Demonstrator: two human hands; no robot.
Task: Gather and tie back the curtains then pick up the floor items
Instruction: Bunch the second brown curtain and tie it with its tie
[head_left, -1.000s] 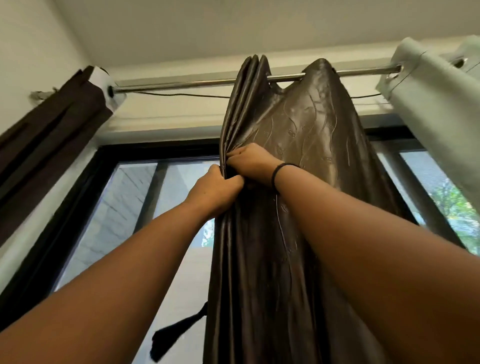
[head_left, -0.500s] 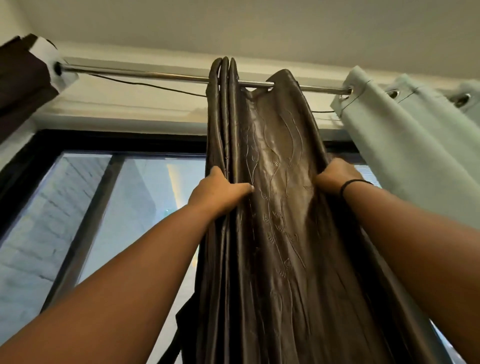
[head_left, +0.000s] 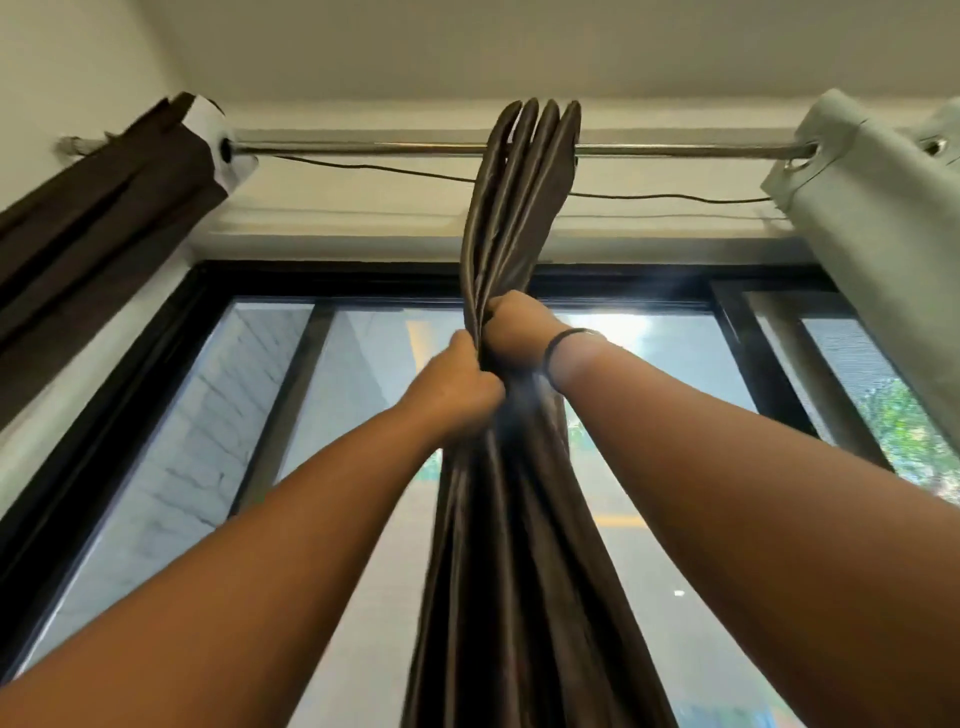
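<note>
I note the brown curtain (head_left: 519, 218) now bunched into a narrow bundle — half a second ago it hung spread wide. My right hand (head_left: 519, 327) has closed in from the panel's right edge to beside my left hand (head_left: 460, 392) — both grip the gathered folds.

A metal curtain rod (head_left: 405, 149) runs across the upper part of the frame, just under the ceiling. Three curtains hang from it. At upper left, a dark brown curtain (head_left: 93, 218) is bunched against the wall. At centre, a glossy brown curtain (head_left: 519, 197) hangs gathered into tight folds. At upper right, a pale green curtain (head_left: 872, 197) hangs by metal eyelets.
</note>
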